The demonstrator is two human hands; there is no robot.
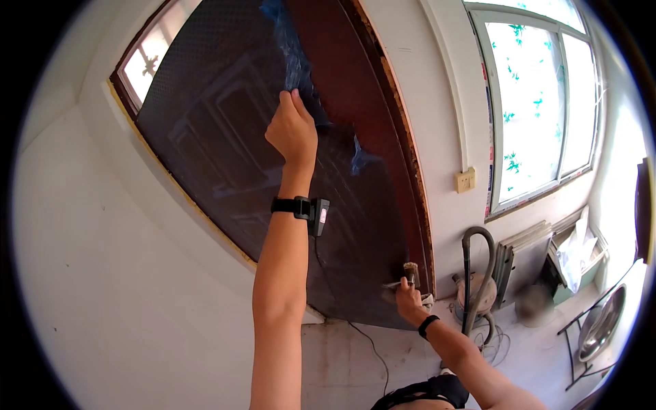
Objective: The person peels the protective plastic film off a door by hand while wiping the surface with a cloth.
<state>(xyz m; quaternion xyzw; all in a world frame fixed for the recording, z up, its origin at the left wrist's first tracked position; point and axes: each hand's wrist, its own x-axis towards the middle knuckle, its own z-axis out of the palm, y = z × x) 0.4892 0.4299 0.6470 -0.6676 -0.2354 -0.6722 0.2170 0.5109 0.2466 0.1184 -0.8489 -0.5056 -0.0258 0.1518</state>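
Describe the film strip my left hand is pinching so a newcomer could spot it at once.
Find the big dark red door, then your left hand in front of it. The film strip is the crumpled, shiny blue band running up the picture from that hand. Unlike the smaller blue scrap lower to the right, it is long and held.

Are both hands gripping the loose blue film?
No, only the left hand grips the film; the right hand is well below it.

Dark reddish-brown panelled door, slanting across upper centre; crumpled blue film, partly peeled, top centre; brass-toned handle, lower right.
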